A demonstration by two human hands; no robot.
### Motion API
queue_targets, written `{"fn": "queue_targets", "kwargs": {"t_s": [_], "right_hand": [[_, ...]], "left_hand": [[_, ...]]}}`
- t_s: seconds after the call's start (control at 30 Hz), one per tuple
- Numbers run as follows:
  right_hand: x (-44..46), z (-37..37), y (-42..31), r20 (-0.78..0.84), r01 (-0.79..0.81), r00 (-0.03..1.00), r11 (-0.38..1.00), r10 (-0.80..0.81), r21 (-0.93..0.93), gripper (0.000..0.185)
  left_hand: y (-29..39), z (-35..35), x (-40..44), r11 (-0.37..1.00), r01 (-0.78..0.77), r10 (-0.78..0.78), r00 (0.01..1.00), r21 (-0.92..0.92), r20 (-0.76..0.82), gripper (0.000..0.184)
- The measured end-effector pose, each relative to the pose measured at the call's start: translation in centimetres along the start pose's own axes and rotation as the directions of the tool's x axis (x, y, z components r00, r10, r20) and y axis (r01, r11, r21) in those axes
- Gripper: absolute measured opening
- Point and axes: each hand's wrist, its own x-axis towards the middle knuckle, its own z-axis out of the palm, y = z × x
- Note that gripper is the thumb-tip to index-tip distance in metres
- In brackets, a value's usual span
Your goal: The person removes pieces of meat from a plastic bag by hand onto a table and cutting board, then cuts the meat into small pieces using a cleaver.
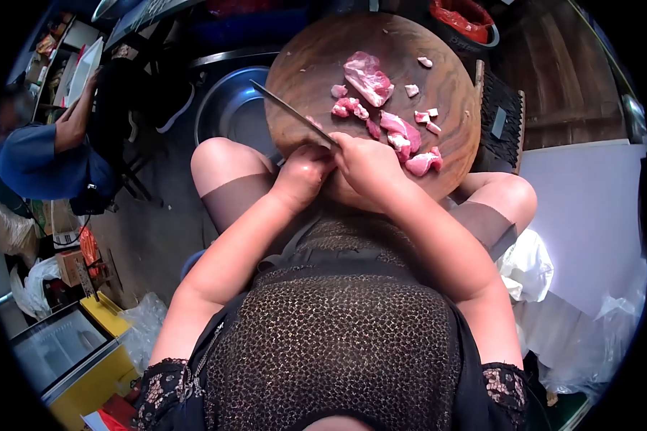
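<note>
A knife (292, 111) is in my right hand (364, 159), its blade pointing up and left over the near left part of a round wooden chopping board (302, 68). My left hand (304, 171) is closed at the board's near left edge, right beside my right hand. Whatever its fingers may hold is hidden. On the board lie a large chunk of raw meat (367, 77), a longer pink strip (401, 134) and a smaller chunk (424, 162) close to my right hand. Several small pale cubes (422, 116) are scattered to the right.
A metal basin (219, 97) sits on the floor left of the board. At the upper right is a container with a red bag (460, 19). A person in a blue top (39, 161) is at the left, holding a white tray (85, 72). A yellow-edged case (93, 359) stands lower left.
</note>
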Motion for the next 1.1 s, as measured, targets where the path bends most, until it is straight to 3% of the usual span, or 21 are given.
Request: {"fn": "queue_targets", "kwargs": {"t_s": [0.03, 0.07, 0.1, 0.13, 0.2, 0.27, 0.3, 0.33, 0.4, 0.43, 0.47, 0.53, 0.57, 0.63, 0.67, 0.73, 0.8, 0.87, 0.9, 1.07, 1.1], "right_hand": [[-0.7, 0.5, 0.6, -0.141, 0.036, 0.99, 0.998, -0.028, 0.052, 0.02], [-1.5, 0.6, 1.2, -0.279, 0.082, 0.959, 0.992, -0.053, 0.095, 0.022], [-2.6, -0.1, 1.5, -0.268, 0.029, 0.963, 0.998, -0.013, 0.056, 0.03], [-3.5, -0.7, 2.2, -0.393, 0.084, 0.918, 0.994, -0.049, 0.072, 0.032], [-5.6, -3.1, 2.9, -0.398, -0.018, 0.916, 0.998, 0.042, 0.064, 0.033], [-7.3, -5.4, 3.8, -0.419, -0.092, 0.896, 0.985, 0.147, 0.149, 0.031], [-8.0, -6.3, 4.3, -0.472, -0.055, 0.872, 0.982, 0.134, 0.178, 0.031], [-8.8, -7.4, 4.4, -0.436, -0.096, 0.872, 0.951, 0.223, 0.294, 0.03], [-10.1, -8.3, 5.3, -0.511, -0.088, 0.831, 0.958, 0.222, 0.273, 0.027], [-10.6, -8.8, 5.5, -0.533, -0.089, 0.811, 0.952, 0.24, 0.293, 0.025], [-11.0, -9.0, 5.9, -0.533, -0.091, 0.812, 0.953, 0.239, 0.29, 0.025], [-11.6, -9.2, 6.7, -0.487, -0.13, 0.778, 0.86, 0.398, 0.494, 0.025], [-11.9, -9.6, 6.5, -0.484, -0.108, 0.773, 0.837, 0.41, 0.536, 0.024], [-12.2, -10.2, 6.3, -0.486, -0.104, 0.767, 0.829, 0.418, 0.549, 0.024], [-12.3, -10.4, 6.3, -0.487, -0.101, 0.763, 0.822, 0.425, 0.56, 0.024], [-12.5, -10.4, 6.5, -0.503, -0.09, 0.75, 0.82, 0.43, 0.566, 0.024], [-12.5, -10.4, 6.5, -0.47, -0.088, 0.747, 0.771, 0.47, 0.631, 0.024], [-12.4, -10.2, 6.7, -0.467, -0.083, 0.759, 0.778, 0.455, 0.623, 0.024], [-12.3, -10.0, 6.8, -0.446, -0.073, 0.773, 0.761, 0.451, 0.644, 0.025], [-12.0, -10.1, 6.5, -0.415, -0.103, 0.801, 0.783, 0.431, 0.614, 0.024], [-12.1, -10.0, 6.5, -0.384, -0.13, 0.809, 0.772, 0.446, 0.622, 0.024]], "left_hand": [[0.3, 0.3, 1.0, 0.981, 0.147, -0.145, 0.989, -0.129, 0.022, 0.018], [0.3, 0.7, 2.0, 0.982, 0.138, -0.137, 0.99, -0.127, 0.016, 0.018], [0.2, 1.1, 2.7, 0.976, 0.194, -0.195, 0.981, -0.097, 0.005, 0.016], [0.9, 1.0, 3.7, 0.965, 0.253, -0.254, 0.967, -0.071, -0.002, 0.014], [1.0, 1.5, 6.2, 0.945, 0.303, -0.299, 0.953, -0.123, 0.047, 0.016], [0.0, 2.9, 8.7, 0.992, -0.041, 0.043, 0.999, -0.119, 0.013, 0.019], [1.0, 3.3, 9.8, 0.99, -0.103, 0.101, 0.995, -0.099, -0.022, 0.027], [1.9, 3.2, 11.1, 0.983, -0.134, 0.145, 0.986, -0.126, 0.079, 0.032], [4.1, 3.9, 13.0, 0.977, -0.197, 0.212, 0.942, -0.082, 0.259, 0.042], [4.3, 4.9, 13.2, 0.954, -0.298, 0.274, 0.909, 0.029, 0.315, 0.047], [4.8, 5.4, 13.3, 0.949, -0.3, 0.23, 0.873, 0.102, 0.431, 0.041], [6.1, 5.0, 14.7, 0.957, -0.238, 0.099, 0.806, 0.167, 0.584, 0.033], [6.1, 5.4, 15.1, 0.957, -0.237, 0.097, 0.807, 0.17, 0.582, 0.033], [6.0, 6.0, 16.1, 0.989, -0.03, -0.067, 0.787, 0.146, 0.614, 0.03], [6.5, 6.4, 16.0, 0.989, -0.028, -0.07, 0.789, 0.149, 0.611, 0.03], [8.3, 6.5, 15.1, 0.958, 0.273, -0.214, 0.886, -0.091, 0.411, 0.033], [10.1, 6.8, 14.3, 0.979, 0.202, -0.184, 0.877, 0.008, 0.444, 0.035], [10.8, 6.9, 13.0, 0.995, 0.006, -0.048, 0.892, 0.096, 0.45, 0.029], [10.5, 8.1, 12.5, 0.997, -0.016, -0.017, 0.919, 0.081, 0.393, 0.023], [9.2, 7.3, 10.8, 0.999, 0.041, -0.025, 0.921, -0.033, 0.389, 0.017], [8.9, 5.6, 10.3, 0.987, 0.102, -0.051, 0.935, -0.128, 0.35, 0.015]]}}
